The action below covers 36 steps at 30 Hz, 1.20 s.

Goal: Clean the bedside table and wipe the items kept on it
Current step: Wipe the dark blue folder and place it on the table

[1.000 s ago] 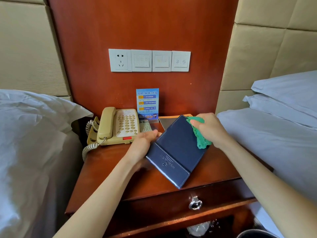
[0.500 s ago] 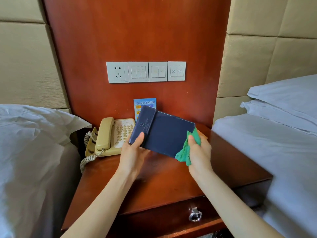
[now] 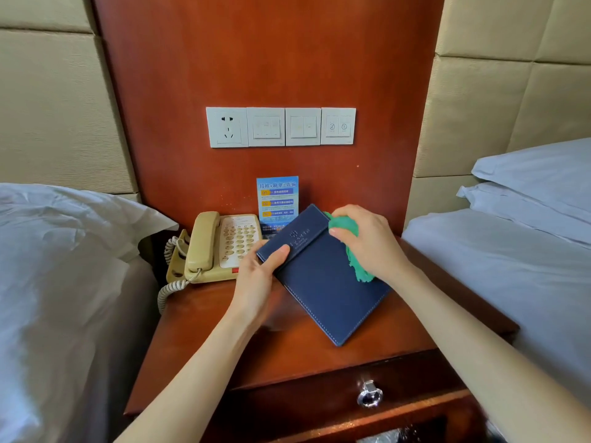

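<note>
the dark blue leather folder (image 3: 323, 276) has swung back down, logo side up, slanting over the wooden tabletop (image 3: 287, 353). left grip (image 3: 256, 282) pinches its near-left corner; right grip (image 3: 367, 244) presses a green cloth (image 3: 351, 247) on top, so wiping goes on.

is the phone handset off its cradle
No, the handset lies in place on the beige phone, apart from both hands, which are busy with the blue folder.
</note>
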### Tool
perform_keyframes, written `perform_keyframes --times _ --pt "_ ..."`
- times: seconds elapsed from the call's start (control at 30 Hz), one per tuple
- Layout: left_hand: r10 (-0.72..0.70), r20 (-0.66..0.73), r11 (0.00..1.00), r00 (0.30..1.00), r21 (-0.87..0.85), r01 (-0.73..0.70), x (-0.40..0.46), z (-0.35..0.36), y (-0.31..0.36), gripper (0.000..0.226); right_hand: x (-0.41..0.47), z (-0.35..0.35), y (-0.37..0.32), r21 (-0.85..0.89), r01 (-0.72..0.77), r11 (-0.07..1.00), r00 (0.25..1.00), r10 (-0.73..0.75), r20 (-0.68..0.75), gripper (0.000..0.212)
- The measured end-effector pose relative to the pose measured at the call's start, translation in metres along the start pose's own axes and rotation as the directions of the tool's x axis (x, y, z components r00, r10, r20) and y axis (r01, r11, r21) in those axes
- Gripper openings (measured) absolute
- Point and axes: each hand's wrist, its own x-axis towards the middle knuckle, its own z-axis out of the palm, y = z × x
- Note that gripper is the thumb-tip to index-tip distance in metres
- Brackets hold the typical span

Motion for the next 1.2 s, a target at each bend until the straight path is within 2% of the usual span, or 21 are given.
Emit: perform_keyframes --times 0.13,0.23,0.3,0.5,0.67,0.83,1.0,1.2 --pt "-0.025 0.032 0.999 0.999 -0.043 0.026 -0.003 0.000 0.005 0.040 0.008 0.001 -0.010 0.096 -0.015 0.995 1.000 0.016 -0.012 0.007" --pt "-0.022 0.023 0.998 1.000 -0.058 0.023 -0.005 -0.001 0.008 0.037 0.001 0.004 -0.010 0.228 0.004 0.974 0.999 0.008 -0.053 0.022" --pt "-0.024 -0.001 0.999 1.000 -0.048 0.024 -0.005 -0.002 0.007 0.037 -0.002 0.005 -0.007 0.273 -0.022 0.962 0.999 0.033 -0.039 0.024" --pt "0.013 -0.016 1.000 1.000 0.020 -0.013 -0.007 0.001 0.008 0.042 0.006 -0.009 0.000 0.286 -0.212 0.935 0.971 0.169 0.166 0.014" --pt "0.088 -0.106 0.996 0.990 0.035 -0.085 -0.008 -0.004 0.016 0.034 -0.004 -0.010 0.004 0.301 -0.330 0.895 0.930 0.254 0.265 0.014" --pt "0.055 -0.148 0.998 0.987 0.050 -0.048 -0.008 -0.003 0.015 0.030 -0.025 -0.011 0.015 0.230 -0.380 0.896 0.905 0.309 0.292 0.013" --pt "0.102 -0.199 0.994 0.975 0.049 -0.094 -0.002 -0.012 0.016 0.014 -0.048 -0.018 0.030 0.230 -0.425 0.875 0.871 0.326 0.368 0.013" --pt "0.054 -0.186 0.998 0.981 0.052 -0.045 0.001 -0.013 0.015 0.027 -0.059 -0.021 0.036 0.236 -0.424 0.874 0.878 0.333 0.344 0.011"
